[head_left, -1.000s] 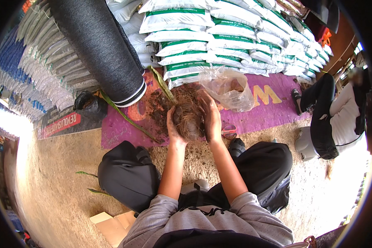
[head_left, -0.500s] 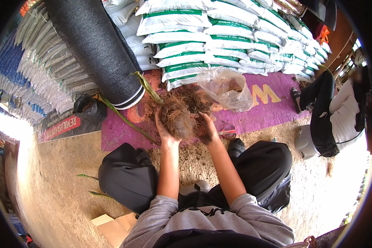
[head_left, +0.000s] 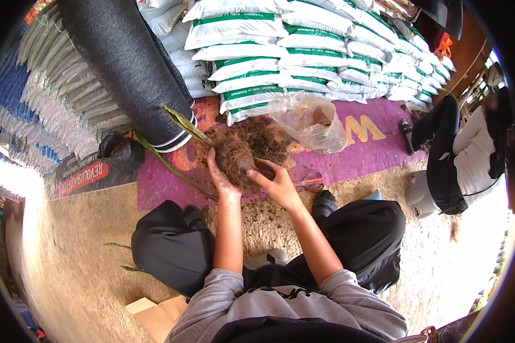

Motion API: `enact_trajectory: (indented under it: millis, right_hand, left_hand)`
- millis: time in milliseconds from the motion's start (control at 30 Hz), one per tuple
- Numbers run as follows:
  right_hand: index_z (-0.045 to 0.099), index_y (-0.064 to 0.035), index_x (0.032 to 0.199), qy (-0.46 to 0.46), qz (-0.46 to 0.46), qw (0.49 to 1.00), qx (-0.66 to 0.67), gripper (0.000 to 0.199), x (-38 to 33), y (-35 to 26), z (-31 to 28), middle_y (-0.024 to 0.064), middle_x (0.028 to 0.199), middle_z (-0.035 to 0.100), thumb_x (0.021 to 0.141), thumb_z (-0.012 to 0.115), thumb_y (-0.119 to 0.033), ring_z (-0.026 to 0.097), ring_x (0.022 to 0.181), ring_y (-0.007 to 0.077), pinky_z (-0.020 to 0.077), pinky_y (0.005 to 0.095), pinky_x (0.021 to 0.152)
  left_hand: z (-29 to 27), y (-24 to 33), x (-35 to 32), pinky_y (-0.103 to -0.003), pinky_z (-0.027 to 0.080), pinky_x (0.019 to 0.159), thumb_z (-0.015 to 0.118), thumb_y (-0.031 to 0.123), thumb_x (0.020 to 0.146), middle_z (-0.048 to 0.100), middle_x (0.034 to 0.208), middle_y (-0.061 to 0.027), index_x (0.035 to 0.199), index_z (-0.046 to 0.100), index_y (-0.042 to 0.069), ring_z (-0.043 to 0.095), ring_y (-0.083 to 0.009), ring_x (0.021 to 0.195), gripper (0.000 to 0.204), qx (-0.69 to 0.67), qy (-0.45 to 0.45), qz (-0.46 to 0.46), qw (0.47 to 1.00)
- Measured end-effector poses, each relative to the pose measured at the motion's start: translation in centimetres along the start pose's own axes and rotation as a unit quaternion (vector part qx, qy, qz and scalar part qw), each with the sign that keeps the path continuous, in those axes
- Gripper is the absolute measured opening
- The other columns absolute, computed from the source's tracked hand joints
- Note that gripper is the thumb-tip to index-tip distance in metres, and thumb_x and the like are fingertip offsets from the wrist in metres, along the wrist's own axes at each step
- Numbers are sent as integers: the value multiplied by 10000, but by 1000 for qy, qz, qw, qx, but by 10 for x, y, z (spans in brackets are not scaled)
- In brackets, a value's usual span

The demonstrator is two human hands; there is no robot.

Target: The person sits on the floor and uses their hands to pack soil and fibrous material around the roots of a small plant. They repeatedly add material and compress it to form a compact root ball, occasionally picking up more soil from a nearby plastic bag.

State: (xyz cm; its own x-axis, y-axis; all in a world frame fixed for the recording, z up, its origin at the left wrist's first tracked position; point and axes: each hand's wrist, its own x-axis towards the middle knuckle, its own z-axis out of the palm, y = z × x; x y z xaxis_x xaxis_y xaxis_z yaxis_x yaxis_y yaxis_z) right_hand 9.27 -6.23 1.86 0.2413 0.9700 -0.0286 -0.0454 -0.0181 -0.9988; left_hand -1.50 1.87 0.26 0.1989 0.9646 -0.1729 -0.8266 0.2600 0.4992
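Brown, matted fibres wrap the root ball [head_left: 233, 155], held above the purple banner [head_left: 160, 182], inward from its near edge and left of its middle; whether its underside touches anything is hidden. The left hand [head_left: 222, 176] is half open and cups the ball's left and near side, presumably to bear its weight. The right hand [head_left: 278, 184] is partly curled, thumb on the near face, fingers passing behind the right side (their tips cannot be seen), probably to steady the mass. A green strap-shaped leaf [head_left: 184, 124] leans from the ball toward the banner's left edge, clear of both palms. Loose dark soil [head_left: 272, 143] lies just beyond and to the right, likely shed from roots. A clear plastic bag [head_left: 312, 121] sits by the far edge; red-handled scissors [head_left: 312, 182] lie at the near edge, within easy reach of the right hand. Relative to one second earlier, the ball is farther left, the leaf tilts more, and the right hand, then pressed along the side, shows its back; more soil is exposed.
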Motion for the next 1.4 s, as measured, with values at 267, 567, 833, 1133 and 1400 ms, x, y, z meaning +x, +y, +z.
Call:
enact_trajectory:
  millis: [267, 567, 833, 1133, 1400]
  right_hand:
    - [499, 108, 1133, 39, -24, 999, 0, 620, -2, -6, 4, 190, 1016, 619, 683, 778, -215, 595, 929, 187, 462, 300, 827]
    - [467, 43, 1155, 82, -15, 993, 83, 601, -8, -10, 13, 145, 1012, 610, 690, 778, -178, 577, 924, 179, 459, 298, 822]
    - [492, 23, 1160, 59, -46, 996, -52, 530, -15, -42, 4, 188, 958, 637, 784, 679, -300, 608, 915, 219, 465, 332, 796]
    - [396, -2, 1294, 71, -392, 896, -198, 681, 8, -36, 13, 217, 1344, 357, 831, 463, -497, 300, 1264, 397, 218, 483, 1036]
    - [499, 21, 1200, 90, -415, 882, -203, 607, 7, -28, 22, 245, 1259, 451, 804, 483, -438, 409, 1183, 411, 267, 491, 1011]
  left_hand:
    - [17, 1, -14, -458, 443, 904, 350, 485, 884, 472, 1225, -119, 1285, 369, 78, 496, -278, 1112, 572, 30, 26, 49, 998]
    - [18, -4, -11, -454, 443, 901, 342, 517, 882, 448, 1252, -127, 1310, 341, 81, 492, -282, 1113, 612, 35, 11, 52, 998]
    - [30, 14, -17, -385, 523, 707, 367, 460, 890, 604, 988, -116, 1125, 517, 40, 607, -239, 833, 504, -53, -54, 20, 997]
    - [30, -4, -35, -385, 472, 849, 373, 467, 877, 570, 1101, -98, 1159, 495, 58, 571, -231, 970, 512, -117, -101, -68, 986]
    - [32, -3, -41, -348, 459, 872, 405, 455, 897, 549, 1161, -93, 1192, 475, 46, 555, -213, 1023, 509, -87, -96, -102, 986]
